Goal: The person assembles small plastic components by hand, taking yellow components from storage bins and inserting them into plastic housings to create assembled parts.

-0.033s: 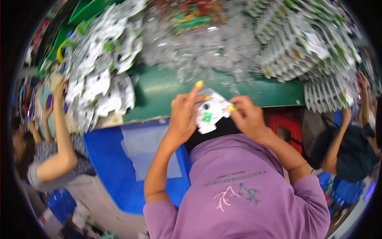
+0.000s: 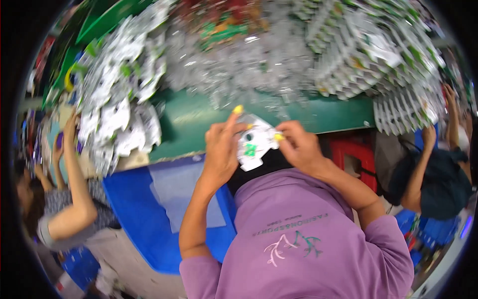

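Observation:
A flat white die-cut card (image 2: 265, 135) with a small green piece on it is held at the edge of the green table, above my lap. My left hand (image 2: 221, 149) grips its left edge, the index finger stretched up past the card. My right hand (image 2: 301, 152) pinches the right corner between thumb and fingers. Yellow covers sit on several of my fingertips. Beyond my hands, clear plastic pieces (image 2: 239, 70) lie in a loose heap. What the green piece is, I cannot make out.
White cards with green edges are piled at left (image 2: 112, 109), and more stand in stacked rows at right (image 2: 348, 65). A blue bin (image 2: 134, 199) is below the table at left. A red stool (image 2: 352, 149) stands at right. Co-workers' arms (image 2: 79, 184) show on both sides.
The whole view has shifted slightly, so table, piles and hands appear a little farther left. Both hands keep their hold on the card.

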A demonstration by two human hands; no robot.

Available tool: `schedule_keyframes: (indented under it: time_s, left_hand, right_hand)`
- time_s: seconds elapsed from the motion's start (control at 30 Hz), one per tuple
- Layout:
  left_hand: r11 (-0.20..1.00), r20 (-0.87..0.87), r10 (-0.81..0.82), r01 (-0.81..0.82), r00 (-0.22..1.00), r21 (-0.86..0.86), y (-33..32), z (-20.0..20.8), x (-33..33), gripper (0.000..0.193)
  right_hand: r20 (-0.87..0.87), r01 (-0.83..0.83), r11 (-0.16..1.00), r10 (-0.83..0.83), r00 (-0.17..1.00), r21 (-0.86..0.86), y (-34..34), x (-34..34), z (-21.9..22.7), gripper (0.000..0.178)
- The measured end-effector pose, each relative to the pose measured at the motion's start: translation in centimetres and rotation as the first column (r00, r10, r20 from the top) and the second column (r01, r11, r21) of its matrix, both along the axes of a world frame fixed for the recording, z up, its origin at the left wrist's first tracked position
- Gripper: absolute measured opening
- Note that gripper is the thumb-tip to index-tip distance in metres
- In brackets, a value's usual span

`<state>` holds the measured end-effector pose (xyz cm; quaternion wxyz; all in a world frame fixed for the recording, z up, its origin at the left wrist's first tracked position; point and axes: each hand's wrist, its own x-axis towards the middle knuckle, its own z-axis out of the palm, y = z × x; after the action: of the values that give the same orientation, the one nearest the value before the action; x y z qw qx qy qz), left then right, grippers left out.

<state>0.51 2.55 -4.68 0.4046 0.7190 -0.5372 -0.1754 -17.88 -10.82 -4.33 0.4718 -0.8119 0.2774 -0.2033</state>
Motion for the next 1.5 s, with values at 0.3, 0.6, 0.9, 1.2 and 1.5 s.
schedule_keyframes:
  time_s: [0.3, 0.6, 0.9, 1.2, 1.5]
  left_hand:
    - [0.971, -0.019, 0.096, -0.097, 0.995, -0.219, -2.5, 2.1, -1.7, 0.044]
    - [0.993, -0.12, 0.001, -0.015, 0.993, -0.12, -3.0, 1.5, -3.1, 0.038]
    - [0.986, -0.176, 0.007, -0.037, 0.984, -0.164, -2.2, -0.3, -1.8, 0.027]
    - [0.961, -0.238, -0.072, 0.004, 0.969, -0.275, -1.6, -0.9, -1.4, 0.022]
    - [0.926, -0.875, -0.064, -0.298, 0.481, -0.232, -2.9, 3.3, 1.2, 0.029]
  right_hand:
    - [0.18, 0.452, 0.89, -0.438, 0.881, -0.05, -3.0, -12.8, -1.3, 0.018]
    - [0.118, 0.742, 0.67, -0.737, 0.666, -0.005, -8.1, -17.7, -1.4, 0.019]
    - [0.234, 0.314, 0.926, -0.265, 0.935, -0.21, -5.4, -1.8, 4.3, 0.032]
    - [0.267, 0.33, 0.938, -0.292, 0.918, -0.107, -12.4, 14.8, 2.0, 0.018]
    - [0.163, 0.053, 0.988, -0.029, 0.986, -0.145, -4.0, 6.5, 8.4, 0.012]
